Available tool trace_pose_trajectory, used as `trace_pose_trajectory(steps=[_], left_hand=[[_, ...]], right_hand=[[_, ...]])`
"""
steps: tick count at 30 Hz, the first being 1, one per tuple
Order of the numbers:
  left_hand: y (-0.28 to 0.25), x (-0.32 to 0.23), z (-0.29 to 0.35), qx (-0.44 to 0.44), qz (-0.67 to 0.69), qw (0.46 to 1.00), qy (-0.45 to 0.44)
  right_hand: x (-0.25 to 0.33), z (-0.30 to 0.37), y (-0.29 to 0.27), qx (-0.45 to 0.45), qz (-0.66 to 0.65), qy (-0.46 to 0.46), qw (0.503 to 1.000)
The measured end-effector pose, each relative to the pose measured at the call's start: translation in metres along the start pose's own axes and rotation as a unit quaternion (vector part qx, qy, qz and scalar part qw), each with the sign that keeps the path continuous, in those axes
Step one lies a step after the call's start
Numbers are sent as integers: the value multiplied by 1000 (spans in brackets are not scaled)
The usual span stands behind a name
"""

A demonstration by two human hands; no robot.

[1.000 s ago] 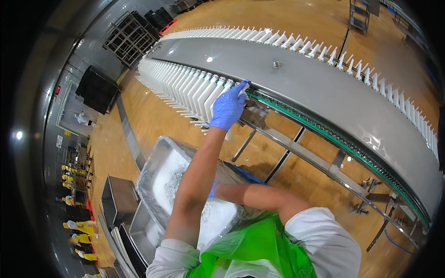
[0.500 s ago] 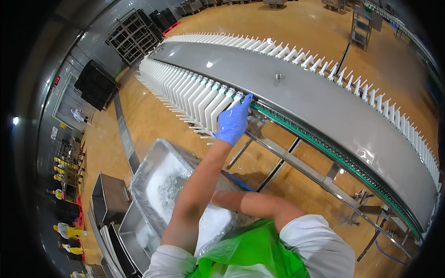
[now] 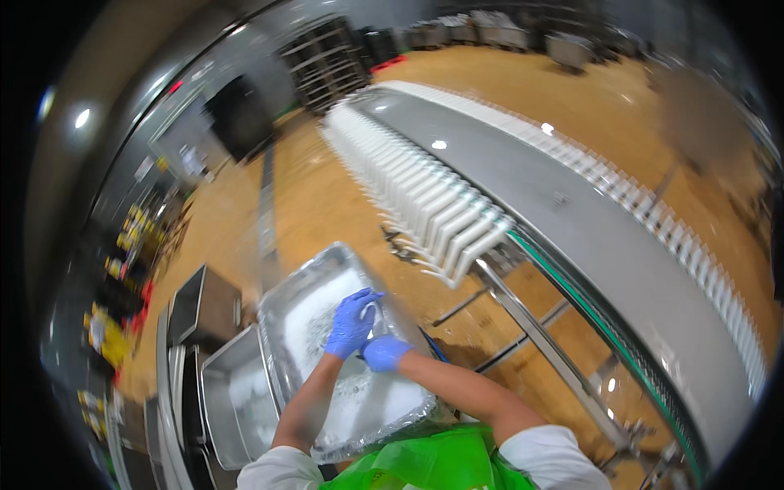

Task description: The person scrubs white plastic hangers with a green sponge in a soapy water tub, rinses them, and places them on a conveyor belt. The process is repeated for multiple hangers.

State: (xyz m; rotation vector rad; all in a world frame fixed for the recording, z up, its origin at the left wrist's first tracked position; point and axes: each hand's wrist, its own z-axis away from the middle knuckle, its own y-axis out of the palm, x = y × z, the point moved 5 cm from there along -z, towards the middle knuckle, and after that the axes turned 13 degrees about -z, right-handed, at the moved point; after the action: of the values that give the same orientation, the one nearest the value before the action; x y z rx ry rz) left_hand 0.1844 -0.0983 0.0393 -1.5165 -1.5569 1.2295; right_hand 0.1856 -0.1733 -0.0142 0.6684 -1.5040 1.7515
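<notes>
Both of my hands wear blue gloves and are close together over a clear-plastic-lined tub (image 3: 282, 286). White, slushy or foamy-looking stuff (image 3: 314, 306) fills the tub around grey liquid. My left hand (image 3: 351, 321) has curled fingers, and a small whitish bit shows between its thumb and fingers, too blurred to name. Just below it, my right hand (image 3: 385, 354) is closed, its fingertips turned toward the left wrist; what it holds, if anything, is hidden. Beyond the tub, upright white paddle-like plates (image 3: 425, 200) hang in a dense row along the conveyor's near side.
The grey-topped conveyor (image 3: 523, 175) runs from far left to near right, with a green-edged chain track (image 3: 588, 314). Metal bins (image 3: 237, 392) stand left of the tub. Black stacked crates (image 3: 237, 114) are farther back. Several people in yellow and white work at far left.
My left hand has left the row of white plates at the conveyor and come down over the tub. My right hand, earlier hidden behind the left forearm, now shows. The view has swung.
</notes>
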Motion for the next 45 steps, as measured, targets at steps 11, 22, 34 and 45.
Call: trace_pose_trajectory(steps=[11,22,34,45], left_hand=[[87,167,247,321,-130,926,-148],[113,119,239,469,-199,843,-175],[121,95,302,489,50,832,-258],[78,68,331,493,270,739,-371]], right_hand=[[-16,-17,13,23,24,-46,998],[7,35,41,7,108,-14,994],[25,89,67,86,128,19,988],[24,92,77,136,248,76,956]])
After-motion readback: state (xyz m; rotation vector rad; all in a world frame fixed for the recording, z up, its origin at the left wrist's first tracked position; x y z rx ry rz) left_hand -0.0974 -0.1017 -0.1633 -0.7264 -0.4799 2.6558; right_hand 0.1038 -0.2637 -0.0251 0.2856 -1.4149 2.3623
